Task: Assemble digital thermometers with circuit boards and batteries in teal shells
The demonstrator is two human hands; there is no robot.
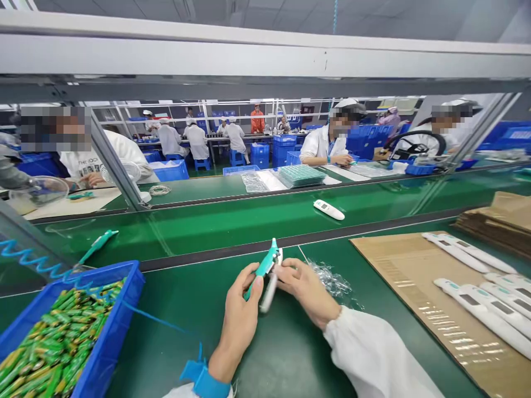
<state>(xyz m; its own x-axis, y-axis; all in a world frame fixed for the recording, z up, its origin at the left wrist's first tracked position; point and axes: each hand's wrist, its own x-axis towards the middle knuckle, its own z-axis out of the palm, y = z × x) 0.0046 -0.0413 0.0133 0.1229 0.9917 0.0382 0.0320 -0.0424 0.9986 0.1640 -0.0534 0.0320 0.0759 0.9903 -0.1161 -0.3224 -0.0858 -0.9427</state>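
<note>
My left hand (240, 315) is closed around a teal and white wand-shaped device (267, 265), gripping its lower part. My right hand (305, 287) pinches the same device from the right, near its white side. The device is tilted, tip pointing up and away. Both hands hover over the green table (186, 309). A crumpled clear plastic bag (334, 282) lies just right of my right hand.
A blue bin (112, 331) of green batteries sits at the left. Several white devices (477, 304) lie on cardboard (415, 287) at the right. One white device (328, 209) and a teal one (97, 243) lie on the green conveyor (232, 221). People work across it.
</note>
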